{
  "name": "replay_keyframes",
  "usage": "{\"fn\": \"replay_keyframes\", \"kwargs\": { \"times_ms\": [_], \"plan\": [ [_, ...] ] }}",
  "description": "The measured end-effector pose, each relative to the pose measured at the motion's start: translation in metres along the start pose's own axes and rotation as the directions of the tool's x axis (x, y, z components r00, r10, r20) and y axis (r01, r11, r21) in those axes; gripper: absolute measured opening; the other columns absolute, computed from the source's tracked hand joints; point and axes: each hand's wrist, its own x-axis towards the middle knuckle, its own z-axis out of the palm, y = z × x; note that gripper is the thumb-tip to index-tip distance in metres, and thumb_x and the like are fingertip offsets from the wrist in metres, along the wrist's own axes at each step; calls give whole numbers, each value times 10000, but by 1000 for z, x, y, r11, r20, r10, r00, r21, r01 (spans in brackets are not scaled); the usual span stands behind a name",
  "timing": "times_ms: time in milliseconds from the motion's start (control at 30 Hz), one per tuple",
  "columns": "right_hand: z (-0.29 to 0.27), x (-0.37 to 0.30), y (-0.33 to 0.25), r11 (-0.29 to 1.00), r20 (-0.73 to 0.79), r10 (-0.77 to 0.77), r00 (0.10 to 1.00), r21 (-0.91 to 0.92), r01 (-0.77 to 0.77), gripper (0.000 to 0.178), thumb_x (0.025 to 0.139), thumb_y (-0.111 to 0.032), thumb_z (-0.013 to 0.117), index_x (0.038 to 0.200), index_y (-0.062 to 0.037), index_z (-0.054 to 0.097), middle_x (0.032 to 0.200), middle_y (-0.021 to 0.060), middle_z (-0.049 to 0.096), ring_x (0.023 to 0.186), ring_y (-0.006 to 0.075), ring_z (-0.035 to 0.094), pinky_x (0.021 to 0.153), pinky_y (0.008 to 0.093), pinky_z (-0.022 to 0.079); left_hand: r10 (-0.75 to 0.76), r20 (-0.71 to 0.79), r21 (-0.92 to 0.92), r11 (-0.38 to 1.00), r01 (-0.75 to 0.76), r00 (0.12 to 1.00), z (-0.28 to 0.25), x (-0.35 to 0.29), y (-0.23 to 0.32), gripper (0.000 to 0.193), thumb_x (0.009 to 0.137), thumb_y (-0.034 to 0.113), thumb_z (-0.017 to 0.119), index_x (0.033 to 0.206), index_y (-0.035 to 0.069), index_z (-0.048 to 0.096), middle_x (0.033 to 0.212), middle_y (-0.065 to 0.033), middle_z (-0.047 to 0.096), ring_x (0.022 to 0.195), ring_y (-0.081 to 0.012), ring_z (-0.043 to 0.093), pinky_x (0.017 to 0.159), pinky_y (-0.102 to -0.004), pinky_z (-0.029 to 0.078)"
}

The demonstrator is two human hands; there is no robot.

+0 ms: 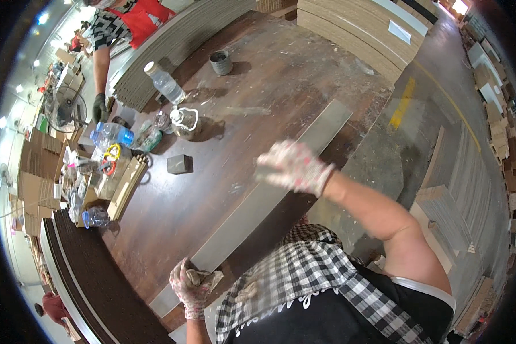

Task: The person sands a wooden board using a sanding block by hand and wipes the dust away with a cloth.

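A long, narrow grey board (235, 228) lies diagonally across the brown worktable. My left hand (188, 289), in a white glove with pinkish dots, is at the board's near end. Its fingers are closed on a crumpled grey-tan rag (204, 279) pressed by the board's edge. Over the middle of the board is my right hand (297, 167), gloved alike. Motion smears its fingers, and a greyish patch beneath them is too blurred to name. A small dark grey block (178, 164) sits on the table to the left of the board.
Bottles, including a clear one with a pale cap (165, 83), and a grey cup (221, 62) stand farther back. Yellow-handled scissors (110, 160) are among clutter at left. Stacked boards (355, 34) border the table. Across it, a co-worker's dark-gloved hand (99, 107) hangs near the bottles.
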Motion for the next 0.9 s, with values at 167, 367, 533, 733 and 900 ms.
{"fn": "replay_keyframes", "kwargs": {
  "times_ms": [167, 367, 533, 733, 900],
  "plan": [
    [-65, -31, 194, 788, -184, 488, 853, -326, -522, 608, 911, -653, 581, 1189, -128, 711, 1185, 121, 701, 1130, 316, 644, 991, 423, 505, -10, 17, 8, 1000, 10, 1000, 5, 6, 0, 841, 648, 572, 836, 1256, 31, 626, 1189, -147, 676, 1107, -346, 624, 988, -486, 456],
    [-70, -27, 157, 792, -265, 509, 819, -229, -567, 468, 918, -486, 653, 1143, -79, 705, 1105, 172, 681, 1038, 350, 666, 917, 464, 526, 58, -9, 16, 998, -58, 998, 8, -6, -16, 801, 756, 615, 730, 1284, 25, 607, 1205, -171, 659, 1125, -365, 610, 992, -501, 442],
    [-24, -23, 66, 887, -356, 312, 881, -223, -405, 312, 913, -385, 680, 1007, -88, 692, 984, 168, 673, 889, 348, 688, 767, 444, 566, -1, 14, -40, 999, 2, 1000, 0, -2, -9, 803, 714, 571, 757, 1317, 63, 605, 1227, -139, 656, 1157, -349, 599, 1029, -491, 425],
    [67, 16, -155, 993, -148, -33, 988, 105, 49, 337, 836, -387, 675, 909, -64, 611, 823, 148, 607, 745, 292, 628, 655, 430, 528, 194, -235, -38, 977, -208, 952, 13, -8, -8, 532, 654, 299, 876, 1117, 126, 679, 1125, -83, 690, 1094, -334, 642, 963, -494, 478],
    [86, 47, -268, 930, 134, -294, 946, 269, 251, 377, 877, -354, 682, 1073, -40, 615, 980, 162, 616, 910, 310, 657, 774, 408, 551, 376, -62, 33, 927, -375, 925, 15, -35, -18, 295, 680, 241, 802, 953, 145, 743, 1065, -45, 676, 1030, -278, 630, 845, -465, 489]
  ]
}}
